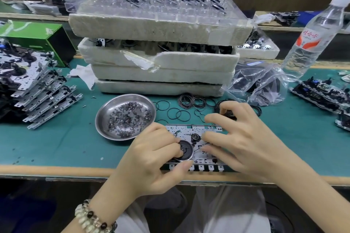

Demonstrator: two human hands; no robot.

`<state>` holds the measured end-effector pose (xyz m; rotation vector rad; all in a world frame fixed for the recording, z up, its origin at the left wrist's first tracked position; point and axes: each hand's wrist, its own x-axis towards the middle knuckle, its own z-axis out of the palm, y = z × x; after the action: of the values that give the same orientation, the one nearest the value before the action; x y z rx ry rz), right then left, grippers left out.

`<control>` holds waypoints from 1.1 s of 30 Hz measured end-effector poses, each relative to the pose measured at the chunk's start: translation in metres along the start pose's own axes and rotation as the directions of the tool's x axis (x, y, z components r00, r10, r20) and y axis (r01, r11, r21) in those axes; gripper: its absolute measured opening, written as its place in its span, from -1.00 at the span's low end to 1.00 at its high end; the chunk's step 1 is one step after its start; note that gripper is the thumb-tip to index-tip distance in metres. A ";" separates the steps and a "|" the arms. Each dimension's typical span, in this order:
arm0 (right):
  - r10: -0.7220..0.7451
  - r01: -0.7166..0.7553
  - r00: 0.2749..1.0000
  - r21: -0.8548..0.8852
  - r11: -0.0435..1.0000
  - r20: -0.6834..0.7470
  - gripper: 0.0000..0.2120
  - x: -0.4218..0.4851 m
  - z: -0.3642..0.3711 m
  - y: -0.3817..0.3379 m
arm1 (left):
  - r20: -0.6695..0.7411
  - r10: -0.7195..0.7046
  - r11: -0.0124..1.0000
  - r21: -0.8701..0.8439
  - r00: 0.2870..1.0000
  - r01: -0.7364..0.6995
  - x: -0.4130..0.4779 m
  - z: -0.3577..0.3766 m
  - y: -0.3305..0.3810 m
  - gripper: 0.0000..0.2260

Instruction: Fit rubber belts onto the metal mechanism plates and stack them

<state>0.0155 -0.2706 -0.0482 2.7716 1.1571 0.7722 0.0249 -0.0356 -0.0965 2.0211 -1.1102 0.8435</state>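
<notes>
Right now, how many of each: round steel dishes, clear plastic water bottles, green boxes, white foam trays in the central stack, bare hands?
Round steel dish: 1
Clear plastic water bottle: 1
Green box: 1
White foam trays, central stack: 4
Bare hands: 2, left and right
Total: 9

Left hand (151, 157) grips plate (181, 130), right hand (244, 143) rests there (belts (191, 100) beyond).

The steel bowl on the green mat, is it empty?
No, the steel bowl holds many small dark washers scattered over its bottom.
</notes>
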 end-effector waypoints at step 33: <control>-0.089 0.078 0.979 -0.067 0.995 -0.182 -0.57 0.012 0.009 0.010 | 0.003 -0.023 0.998 -0.054 1.000 0.023 -0.003 0.000 0.002 -0.49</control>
<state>0.0332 -0.2680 -0.0486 2.6302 1.2486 1.0555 0.0216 -0.0349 -0.0982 1.9874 -1.0972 0.7917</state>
